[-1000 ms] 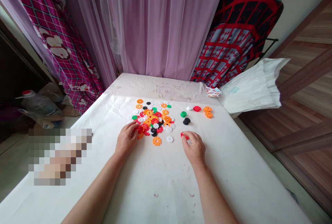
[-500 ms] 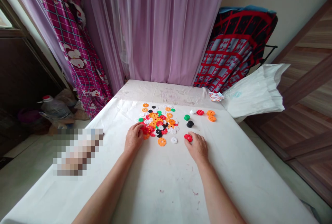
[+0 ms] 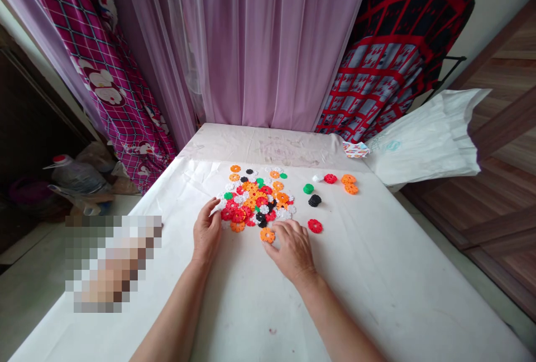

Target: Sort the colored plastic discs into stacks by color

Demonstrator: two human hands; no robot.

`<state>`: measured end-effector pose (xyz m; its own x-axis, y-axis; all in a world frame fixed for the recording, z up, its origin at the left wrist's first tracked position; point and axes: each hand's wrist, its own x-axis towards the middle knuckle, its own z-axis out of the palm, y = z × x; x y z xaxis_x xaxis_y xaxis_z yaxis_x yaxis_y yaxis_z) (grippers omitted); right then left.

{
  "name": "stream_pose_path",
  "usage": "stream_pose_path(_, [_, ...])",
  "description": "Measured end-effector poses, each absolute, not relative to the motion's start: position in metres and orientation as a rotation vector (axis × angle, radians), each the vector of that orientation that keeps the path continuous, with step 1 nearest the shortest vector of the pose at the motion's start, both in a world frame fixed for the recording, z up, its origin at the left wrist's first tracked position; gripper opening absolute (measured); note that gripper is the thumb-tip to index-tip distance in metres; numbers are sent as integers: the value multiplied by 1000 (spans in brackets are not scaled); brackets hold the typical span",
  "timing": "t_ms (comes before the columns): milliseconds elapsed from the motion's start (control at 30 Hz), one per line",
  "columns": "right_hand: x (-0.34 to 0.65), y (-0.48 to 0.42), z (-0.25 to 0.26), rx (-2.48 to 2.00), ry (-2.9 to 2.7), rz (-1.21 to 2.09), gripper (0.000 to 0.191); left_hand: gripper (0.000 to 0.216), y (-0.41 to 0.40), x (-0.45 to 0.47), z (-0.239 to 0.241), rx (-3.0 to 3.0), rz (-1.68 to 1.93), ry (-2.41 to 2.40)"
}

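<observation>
A heap of toothed plastic snap discs in orange, red, white, black and green lies on the white-covered table. My left hand rests at the heap's left edge, fingers stretched out and thumb apart, holding nothing I can see. At the heap's near right, my right hand reaches low with fingers spread and slightly bent over the table. Its thumb is beside an orange disc. Whatever lies under these fingers is hidden. A single red disc lies flat just right of the right hand.
Small same-colour piles stand to the right: black discs, green discs, white discs, red discs and orange discs. A white bag is at the table's right edge. A pixelated patch covers something at left.
My right hand has let go of the red disc, which now lies on the table, and moved left over where a white disc lay. My left hand has drawn slightly back from the heap.
</observation>
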<state>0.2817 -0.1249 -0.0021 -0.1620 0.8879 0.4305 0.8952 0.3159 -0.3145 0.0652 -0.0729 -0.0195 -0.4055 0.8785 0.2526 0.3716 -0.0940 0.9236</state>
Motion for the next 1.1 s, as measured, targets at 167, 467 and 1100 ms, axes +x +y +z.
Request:
stream_pose_path(167, [277,-122,-7,-1555,-2090,20,12,32,-71,67,-21,1387,1487,1729])
stream_pose_path(467, [273,-131,-10,-1589,-1991,129,17,31,-73,68,-20,1390,1455,1723])
stream_pose_path(1100, [418,-103,-21,-2283,-1454,-87,21,33,-76,70,-12,1334,1410,1695])
